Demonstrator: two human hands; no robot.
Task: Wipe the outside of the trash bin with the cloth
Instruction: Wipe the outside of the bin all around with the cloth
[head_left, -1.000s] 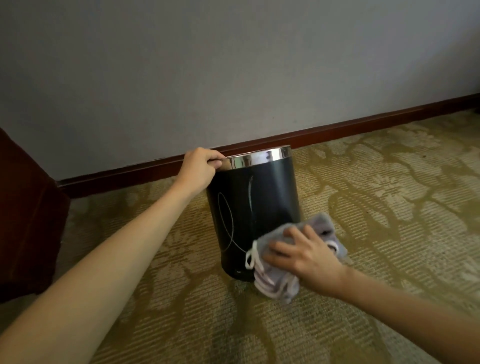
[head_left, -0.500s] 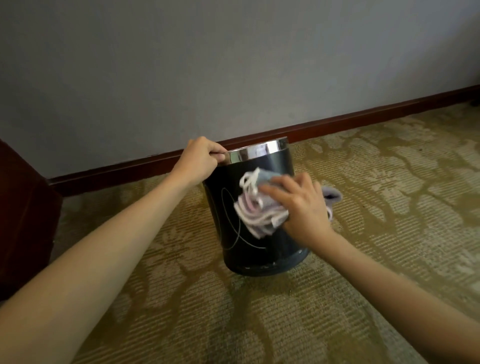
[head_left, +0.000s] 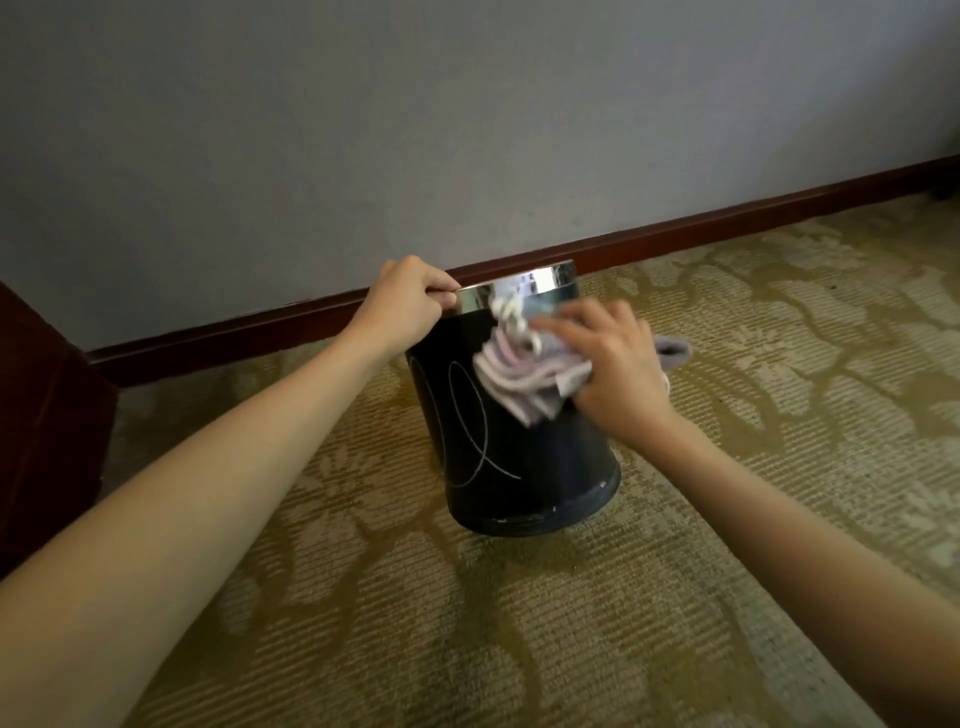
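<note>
A black round trash bin (head_left: 498, 467) with a shiny metal rim and thin white curved lines on its side stands on the carpet, tilted away toward the wall. My left hand (head_left: 402, 304) grips the metal rim at its left side. My right hand (head_left: 605, 364) presses a crumpled pale grey-pink cloth (head_left: 519, 371) against the upper front of the bin, just below the rim. A corner of the cloth sticks out behind my right hand. The bin's back side is hidden.
A patterned olive and beige carpet (head_left: 519, 623) covers the floor. A grey wall with a dark red-brown skirting board (head_left: 727, 228) runs right behind the bin. A dark wooden piece of furniture (head_left: 47, 415) stands at the left edge.
My right hand has moved the cloth up the bin's side, from near the base to just under the rim. The bin has tilted further back. My left hand has kept its grip on the rim.
</note>
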